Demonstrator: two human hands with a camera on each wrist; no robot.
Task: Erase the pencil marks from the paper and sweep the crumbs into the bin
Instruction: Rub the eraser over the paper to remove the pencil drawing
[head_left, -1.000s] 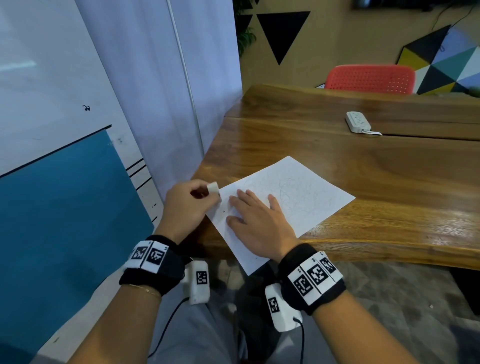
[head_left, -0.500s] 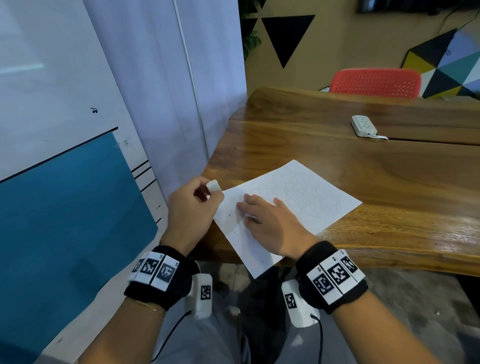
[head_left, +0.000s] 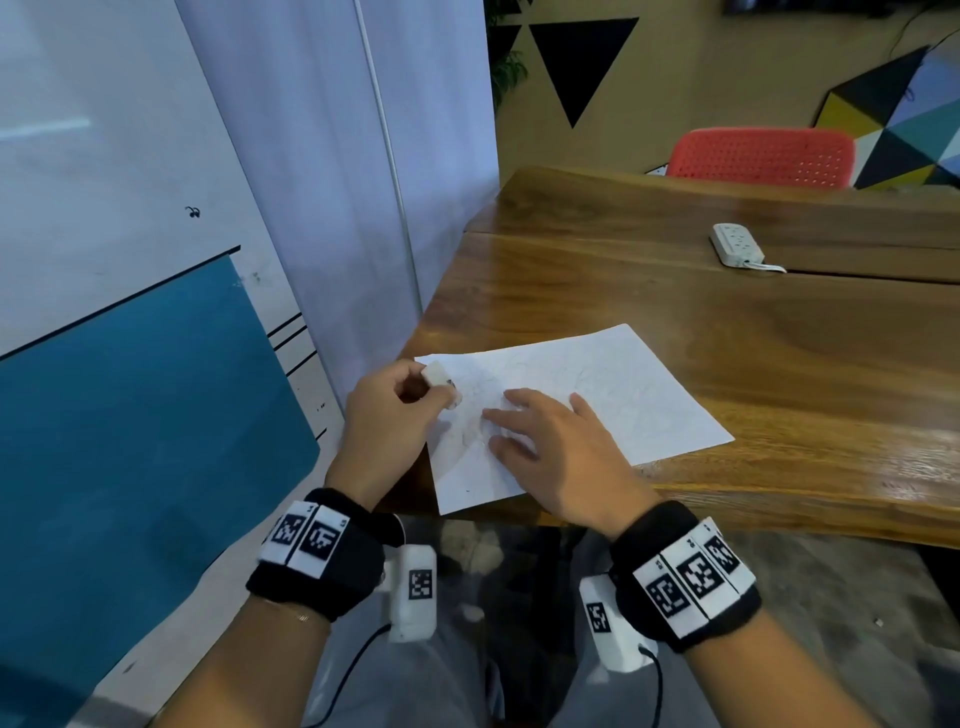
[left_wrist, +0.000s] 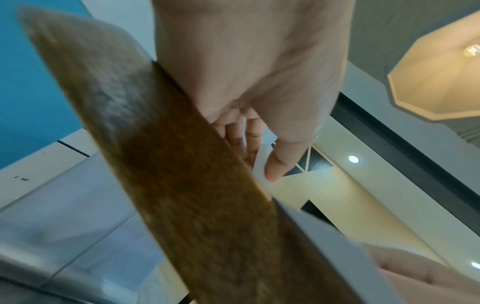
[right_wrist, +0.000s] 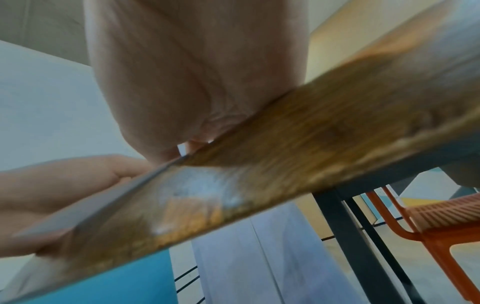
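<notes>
The left hand pinches a white eraser over the paper, which overhangs the table edge — the right hand lies flat on it, fingers straight. Hard rubbing over that unsupported corner could crease or tear it.

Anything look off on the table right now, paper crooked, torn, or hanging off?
The paper lies askew to the table edge, its near corner overhanging it. The right hand rests flat on it; the left hand pinches the eraser. No tear shows. No bin is in view.
</notes>
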